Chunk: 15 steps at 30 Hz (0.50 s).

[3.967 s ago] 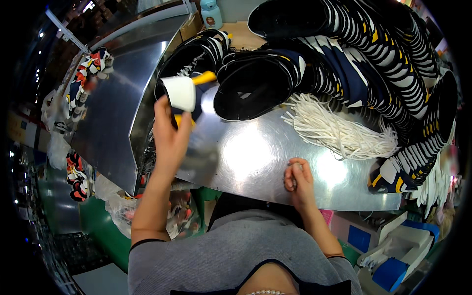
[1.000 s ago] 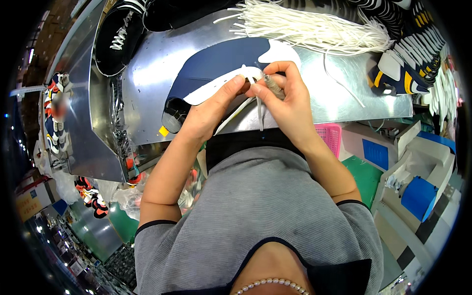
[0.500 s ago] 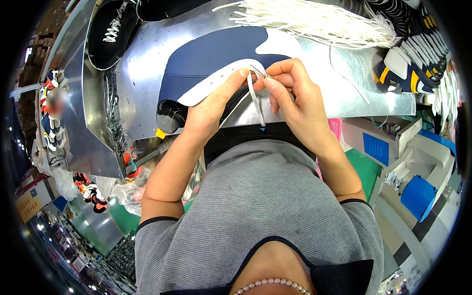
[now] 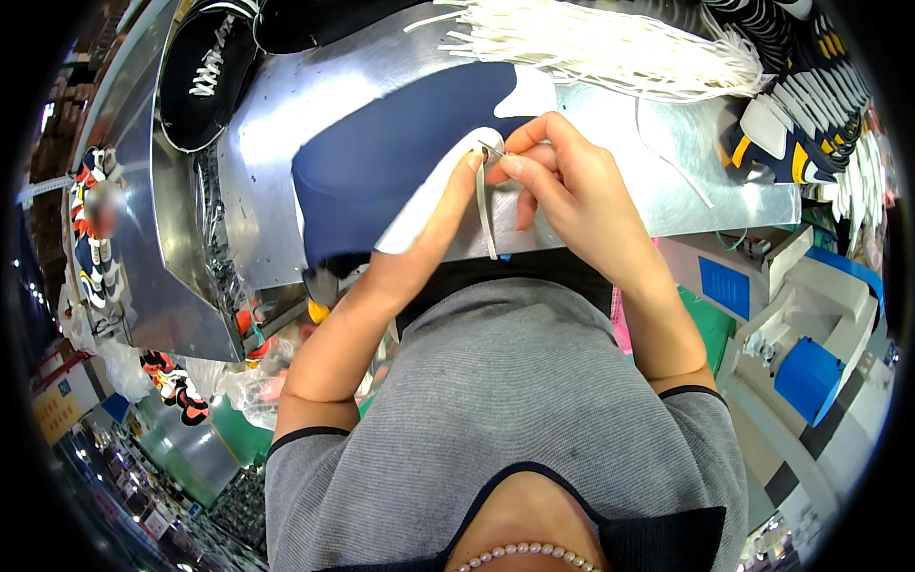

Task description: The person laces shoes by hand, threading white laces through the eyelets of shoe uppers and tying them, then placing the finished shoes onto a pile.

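A navy shoe upper (image 4: 391, 143) with a white eyelet strip (image 4: 424, 202) lies partly on the metal table and is bent up toward me. My left hand (image 4: 434, 219) grips the strip, with the thumb on its face and the other fingers hidden beneath. A thin white shoelace (image 4: 487, 224) hangs down from the top end of the strip. My right hand (image 4: 572, 181) pinches the lace's thin end against the strip, finger and thumb pressed together. Whether that end passes through an eyelet cannot be made out.
A bundle of white laces (image 4: 610, 48) lies at the far side. Stacked shoe uppers (image 4: 791, 124) stand at the right. A black laced shoe upper (image 4: 205, 81) sits at the far left. Below the table's right end is a grey and blue machine (image 4: 810, 324).
My left hand has moved slightly right and down, tilting the upper and standing the white strip steeper. The upper's yellow tab has dropped below the table edge. My right hand has barely moved.
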{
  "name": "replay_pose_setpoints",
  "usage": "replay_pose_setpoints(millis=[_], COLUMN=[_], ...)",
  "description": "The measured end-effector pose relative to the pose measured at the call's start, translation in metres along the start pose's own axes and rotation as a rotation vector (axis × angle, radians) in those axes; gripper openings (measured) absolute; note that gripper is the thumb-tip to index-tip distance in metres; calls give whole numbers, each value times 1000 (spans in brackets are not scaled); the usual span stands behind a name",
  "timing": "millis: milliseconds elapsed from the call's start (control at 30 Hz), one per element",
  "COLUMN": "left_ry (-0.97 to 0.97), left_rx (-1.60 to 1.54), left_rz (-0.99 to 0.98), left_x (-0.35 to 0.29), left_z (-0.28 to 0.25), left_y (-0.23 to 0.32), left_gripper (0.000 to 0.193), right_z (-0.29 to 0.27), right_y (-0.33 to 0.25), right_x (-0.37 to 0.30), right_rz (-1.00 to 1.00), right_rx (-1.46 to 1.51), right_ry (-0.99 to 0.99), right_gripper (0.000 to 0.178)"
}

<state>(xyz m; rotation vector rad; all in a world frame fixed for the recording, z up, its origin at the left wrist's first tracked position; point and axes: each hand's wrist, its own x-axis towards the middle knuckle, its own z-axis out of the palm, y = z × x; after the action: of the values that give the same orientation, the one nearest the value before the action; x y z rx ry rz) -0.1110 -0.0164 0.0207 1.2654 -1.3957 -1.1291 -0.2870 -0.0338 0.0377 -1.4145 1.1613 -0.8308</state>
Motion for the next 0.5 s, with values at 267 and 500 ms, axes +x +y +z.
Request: replay_pose_setpoints(millis=[267,500], left_ry=[-48,-140], left_rx=[66,-257], left_rz=[-34,-342], left_x=[-7,2], left_z=[-7,-39], left_y=[-17,-25], left_gripper=[25,19], right_z=[9,-48], right_y=[5,29], right_x=[25,19], right_rz=[-182,-197], right_rx=[-723,-109], right_ry=[-90,106], right_gripper=[16,45])
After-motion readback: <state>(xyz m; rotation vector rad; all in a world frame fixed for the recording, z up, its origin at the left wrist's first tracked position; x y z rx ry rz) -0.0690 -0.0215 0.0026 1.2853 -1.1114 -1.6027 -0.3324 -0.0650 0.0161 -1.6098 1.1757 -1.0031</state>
